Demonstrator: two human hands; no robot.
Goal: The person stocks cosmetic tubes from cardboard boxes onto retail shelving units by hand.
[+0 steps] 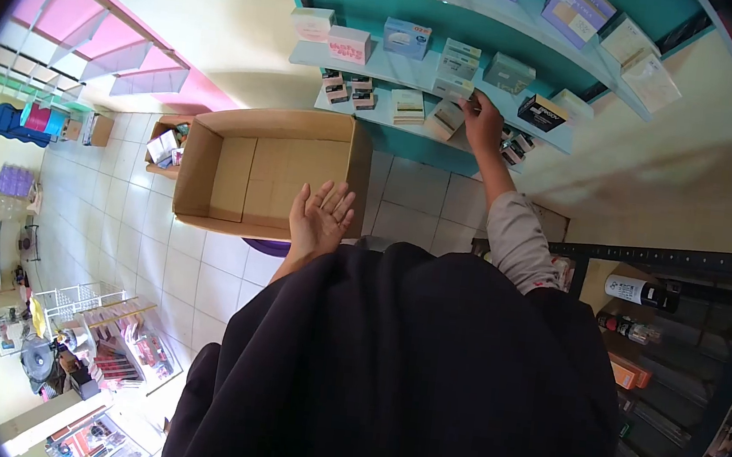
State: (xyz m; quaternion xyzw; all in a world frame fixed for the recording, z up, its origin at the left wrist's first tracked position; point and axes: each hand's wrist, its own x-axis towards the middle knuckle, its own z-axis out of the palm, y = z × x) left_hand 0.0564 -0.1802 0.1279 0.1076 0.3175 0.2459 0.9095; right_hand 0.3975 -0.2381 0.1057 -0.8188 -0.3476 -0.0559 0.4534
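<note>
My left hand (323, 215) is open, palm up with the fingers spread, and nothing lies in it. It is over the near edge of a large open cardboard box (195, 218), whose visible inside holds nothing. On the right, my right hand (483, 120) reaches to the shelf, its fingers curled at the end of a small pale box (452, 88). That box sits at the front edge of the middle shelf, below stacked greenish boxes (461, 57). Beneath the hand, a beige carton (444, 119) stands on the lower shelf.
Teal-backed shelves (418, 72) carry several product boxes, among them a black box (542, 113) and a blue box (406, 38). A smaller carton with packages (163, 149) stands left on the tiled floor (143, 232). A dark rack (692, 352) with goods is at the right.
</note>
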